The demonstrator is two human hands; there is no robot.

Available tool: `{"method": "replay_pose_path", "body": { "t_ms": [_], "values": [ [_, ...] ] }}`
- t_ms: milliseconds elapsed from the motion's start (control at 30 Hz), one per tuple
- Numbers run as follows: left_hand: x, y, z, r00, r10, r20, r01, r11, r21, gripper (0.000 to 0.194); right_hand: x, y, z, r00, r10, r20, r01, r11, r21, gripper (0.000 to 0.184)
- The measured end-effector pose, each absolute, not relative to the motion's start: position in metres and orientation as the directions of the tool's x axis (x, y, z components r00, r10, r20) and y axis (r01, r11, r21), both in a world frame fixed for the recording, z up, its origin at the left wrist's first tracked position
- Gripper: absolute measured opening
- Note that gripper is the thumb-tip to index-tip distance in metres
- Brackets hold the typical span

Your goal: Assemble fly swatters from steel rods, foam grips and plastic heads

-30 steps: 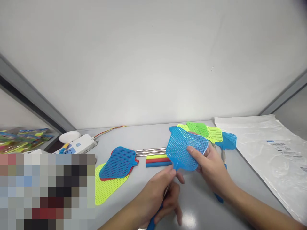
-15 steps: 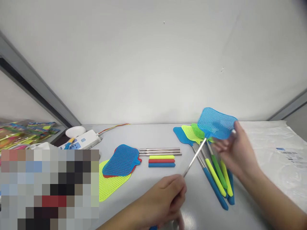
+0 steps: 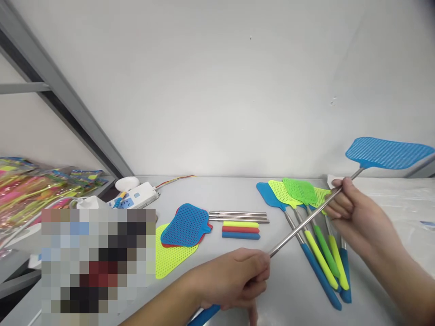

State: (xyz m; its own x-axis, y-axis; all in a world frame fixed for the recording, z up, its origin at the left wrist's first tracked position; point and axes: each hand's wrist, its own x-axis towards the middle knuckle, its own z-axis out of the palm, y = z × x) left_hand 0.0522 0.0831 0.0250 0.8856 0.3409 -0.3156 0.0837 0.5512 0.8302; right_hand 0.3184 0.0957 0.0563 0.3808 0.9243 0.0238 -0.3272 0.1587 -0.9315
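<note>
A blue fly swatter (image 3: pixel 387 155) with a long metal rod is held slantwise above the table. My left hand (image 3: pixel 239 280) is closed round its lower part, and the blue grip sticks out below that fist. Higher up, my right hand (image 3: pixel 362 215) pinches the rod just under the blue mesh head. Below the rod lie several fly swatters (image 3: pixel 322 246) with blue, yellow and green grips, fanned side by side. Left of them are loose metal rods (image 3: pixel 239 217) and yellow, red and blue handle grips (image 3: pixel 241 230). Loose swatter heads (image 3: pixel 185 226) in blue, red and yellow overlap further left.
A white power strip (image 3: pixel 141 195) and a white oval object (image 3: pixel 127 184) sit at the back left. Colourful packaged goods (image 3: pixel 44 190) lie beyond the table's left side. White plastic wrapping (image 3: pixel 408 217) covers the right side. A pixelated patch hides the front left.
The swatter's rod is drawn out longer, its head now farther right and higher. My right hand has moved from the head onto the rod. The view has shifted left.
</note>
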Motion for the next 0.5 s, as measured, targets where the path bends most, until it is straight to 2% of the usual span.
{"method": "replay_pose_path", "body": {
  "t_ms": [67,133,167,233,300,400,500],
  "values": [
    [0.053,0.083,0.023,0.883,0.363,-0.298,0.065,0.534,0.843,0.033,0.290,0.083,0.041,0.275,0.961,-0.037,-0.309,0.051,-0.950,0.033],
    [0.053,0.083,0.023,0.888,0.363,-0.281,0.051,0.529,0.847,0.035,0.262,0.068,0.027,0.021,0.987,-0.159,-0.182,-0.152,-0.971,0.039],
    [0.053,0.083,0.025,0.893,0.356,-0.276,0.049,0.532,0.845,0.036,0.253,0.061,0.023,-0.066,0.983,-0.170,-0.131,-0.177,-0.975,0.041],
    [0.052,0.082,0.030,0.904,0.330,-0.273,0.052,0.549,0.834,0.038,0.252,0.055,0.025,-0.103,0.987,-0.123,-0.111,-0.135,-0.985,0.040],
    [0.051,0.082,0.035,0.913,0.299,-0.276,0.061,0.570,0.819,0.039,0.269,0.058,0.038,0.039,0.998,-0.045,-0.170,-0.037,-0.985,0.034],
    [0.050,0.082,0.037,0.928,0.252,-0.273,0.080,0.580,0.811,0.041,0.301,0.071,0.059,0.341,0.939,0.040,-0.253,0.133,-0.958,0.028],
    [0.049,0.084,0.033,0.932,0.249,-0.263,0.082,0.562,0.823,0.040,0.301,0.076,0.061,0.414,0.908,0.067,-0.221,0.172,-0.960,0.030]
  ]
}}
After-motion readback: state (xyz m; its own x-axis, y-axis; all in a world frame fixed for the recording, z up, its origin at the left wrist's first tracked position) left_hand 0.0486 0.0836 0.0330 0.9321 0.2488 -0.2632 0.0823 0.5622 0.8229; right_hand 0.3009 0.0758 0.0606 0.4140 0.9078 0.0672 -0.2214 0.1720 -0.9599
